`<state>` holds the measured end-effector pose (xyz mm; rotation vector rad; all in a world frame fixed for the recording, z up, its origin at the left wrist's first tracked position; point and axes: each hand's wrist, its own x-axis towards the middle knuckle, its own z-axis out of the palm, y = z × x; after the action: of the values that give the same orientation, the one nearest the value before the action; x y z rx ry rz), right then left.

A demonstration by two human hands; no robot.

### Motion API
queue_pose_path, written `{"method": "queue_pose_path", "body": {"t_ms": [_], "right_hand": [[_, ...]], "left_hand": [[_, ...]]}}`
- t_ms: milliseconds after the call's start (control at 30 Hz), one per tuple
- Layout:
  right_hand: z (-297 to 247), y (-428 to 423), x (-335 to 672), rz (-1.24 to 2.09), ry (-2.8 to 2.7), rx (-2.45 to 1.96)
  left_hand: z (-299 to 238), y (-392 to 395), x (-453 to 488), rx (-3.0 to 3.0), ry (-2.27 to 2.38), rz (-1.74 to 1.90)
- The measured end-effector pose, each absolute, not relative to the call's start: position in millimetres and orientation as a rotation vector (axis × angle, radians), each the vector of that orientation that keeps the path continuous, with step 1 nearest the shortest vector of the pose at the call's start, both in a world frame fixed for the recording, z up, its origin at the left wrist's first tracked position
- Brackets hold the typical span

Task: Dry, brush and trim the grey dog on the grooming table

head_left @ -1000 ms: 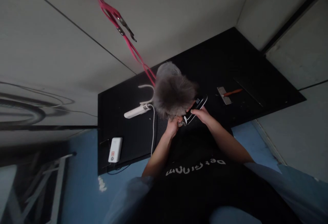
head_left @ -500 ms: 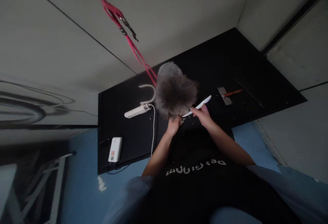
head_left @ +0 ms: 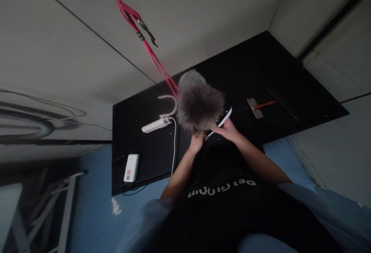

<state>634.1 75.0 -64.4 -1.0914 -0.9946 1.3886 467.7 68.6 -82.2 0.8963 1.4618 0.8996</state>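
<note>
A fluffy grey animal, seemingly a small dog (head_left: 199, 106), is on the black grooming table (head_left: 246, 67); its face is not visible. My left hand (head_left: 197, 141) is closed at the animal's lower front edge, round what looks like a paw, with a tuft of light fur by the fingertips. Gripped in my right hand (head_left: 228, 130) is a slim white hair trimmer (head_left: 225, 117), slanting down to the left. Its tip reaches the fur beside my left fingers. Loose bits of hair lie near the two hands.
A pink lead (head_left: 153, 58) runs down to the animal. Left of it lie a white device with a curved arm (head_left: 156, 124), its cable (head_left: 174, 148), and a white power bank (head_left: 131, 168). A slicker brush (head_left: 255, 108) with an orange handle lies right. A grey wall (head_left: 203, 13) stands behind.
The trimmer has turned in my right hand, its rear end shifting left and its angle steepening. My right hand has moved slightly left. My left hand stays at the same spot.
</note>
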Motion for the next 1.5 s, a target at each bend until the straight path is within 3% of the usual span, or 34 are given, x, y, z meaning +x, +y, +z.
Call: {"method": "queue_pose_path", "body": {"t_ms": [900,1500], "right_hand": [[-94.6,67.4,647.8,1.735,-0.703,-0.741],[-103.7,55.2,629.5,1.647,-0.400,-0.862]], "left_hand": [[-78.5,68.8,467.6,0.942,1.291,0.876],[-70.5,74.3,467.6,0.846,1.353,0.918]]}}
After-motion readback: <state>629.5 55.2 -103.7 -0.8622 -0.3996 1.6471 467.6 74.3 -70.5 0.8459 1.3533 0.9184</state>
